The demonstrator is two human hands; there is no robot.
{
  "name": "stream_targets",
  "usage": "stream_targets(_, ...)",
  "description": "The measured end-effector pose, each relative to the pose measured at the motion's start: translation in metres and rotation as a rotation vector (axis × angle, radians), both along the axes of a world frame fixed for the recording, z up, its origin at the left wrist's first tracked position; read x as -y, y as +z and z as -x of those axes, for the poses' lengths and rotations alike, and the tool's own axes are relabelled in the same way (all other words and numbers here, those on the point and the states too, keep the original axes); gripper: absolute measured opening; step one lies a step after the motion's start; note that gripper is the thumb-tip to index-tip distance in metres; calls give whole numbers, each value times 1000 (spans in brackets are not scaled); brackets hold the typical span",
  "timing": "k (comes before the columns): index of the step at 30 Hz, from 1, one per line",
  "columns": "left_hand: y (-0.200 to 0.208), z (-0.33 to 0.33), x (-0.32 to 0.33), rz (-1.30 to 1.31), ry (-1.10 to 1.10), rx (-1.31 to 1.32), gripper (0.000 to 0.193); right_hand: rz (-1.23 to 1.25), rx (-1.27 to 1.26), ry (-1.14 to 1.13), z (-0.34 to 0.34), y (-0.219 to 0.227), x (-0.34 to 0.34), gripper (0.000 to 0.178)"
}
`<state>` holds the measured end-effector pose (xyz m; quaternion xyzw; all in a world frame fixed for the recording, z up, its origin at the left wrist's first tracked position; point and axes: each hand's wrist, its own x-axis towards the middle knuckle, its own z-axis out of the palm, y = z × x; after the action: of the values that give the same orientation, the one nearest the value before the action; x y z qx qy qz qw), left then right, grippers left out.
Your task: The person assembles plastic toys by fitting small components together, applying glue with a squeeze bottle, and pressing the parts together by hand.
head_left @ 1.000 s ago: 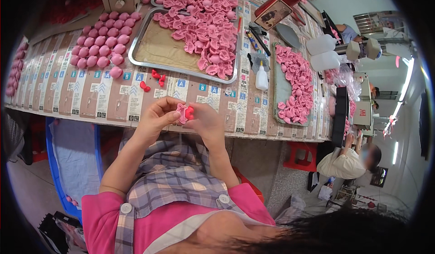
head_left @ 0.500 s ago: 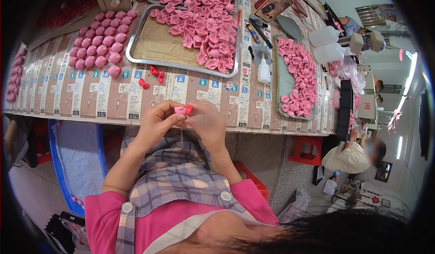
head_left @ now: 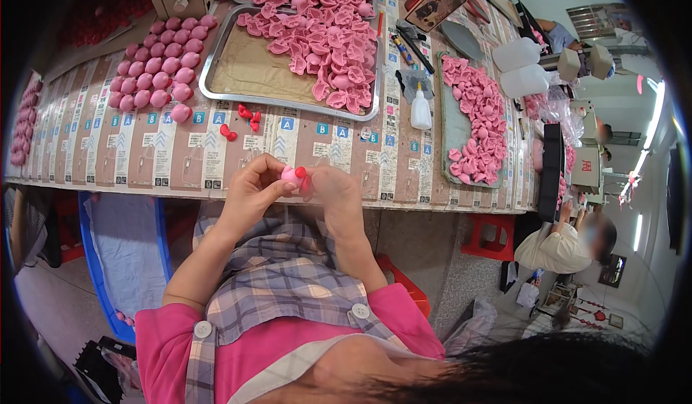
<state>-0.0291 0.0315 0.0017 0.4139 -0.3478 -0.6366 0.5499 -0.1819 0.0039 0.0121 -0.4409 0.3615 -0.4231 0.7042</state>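
Observation:
Above the table's near edge, the fingers and thumb of my left hand (head_left: 254,188) pinch a small pink rounded plastic piece (head_left: 289,175). A glossy red two-lobed piece (head_left: 300,172) sits against its right side; one lobe looks smeared. Beside the red piece is my right hand (head_left: 337,196), close in and blurred by motion, so its finger grip does not show clearly. Farther up on the table lie several loose red pieces (head_left: 249,116) of similar look. Rows of pink balls (head_left: 162,65) stand at the far left.
A metal tray (head_left: 209,80) of pink shells stands ahead, with a second one behind it. To the right are a white squeeze bottle (head_left: 420,110), pens, a green tray (head_left: 445,144) of shells and a phone (head_left: 440,5). A blue bin (head_left: 90,245) is below left.
My right hand has shifted slightly right and blurred. The pink piece has turned, showing more of its rounded side, and the red piece now shows two separate lobes.

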Motion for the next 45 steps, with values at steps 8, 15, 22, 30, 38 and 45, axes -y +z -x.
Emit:
stream_targets(8,-5,-1,4,-74,-47,-112,15,-25,-51,-1,-3,4,-2,18)
stream_targets(15,-12,0,3,-186,-32,-267,25,537,-525,-89,-4,-3,1,20)
stream_targets(22,-6,10,2,-132,-59,-360,45,1050,-822,-193,-2,-3,9,24)
stream_targets(30,-11,3,3,-130,51,-227,43,743,-646,35,9,4,18,26)
stream_targets(38,-6,4,8,-31,50,-175,51,677,-1361,-749,135,-25,152,29)
stream_targets(45,-7,-1,1,-25,45,-175,45,245,-1621,-463,118,-22,158,50)
